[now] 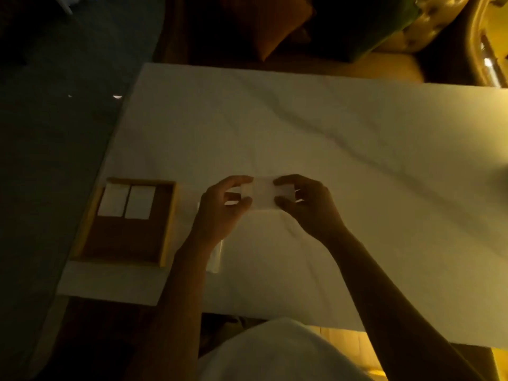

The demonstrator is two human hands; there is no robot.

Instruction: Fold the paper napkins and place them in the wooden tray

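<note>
A small white folded paper napkin (264, 192) is held a little above the table between both hands. My left hand (222, 207) pinches its left end and my right hand (308, 204) pinches its right end. The wooden tray (167, 224) lies at the table's left side. Two folded napkins lie side by side in the tray's far part: one on the left (113, 199) and one on the right (139, 202). A clear plastic wrapper (215, 257) lies on the table under my left wrist, partly hidden by it.
The table carries a white cloth (330, 138) with a few creases. Its left edge drops to a dark floor. A yellow padded seat (384, 70) with cushions stands beyond the far edge. My white-clothed lap is at the near edge.
</note>
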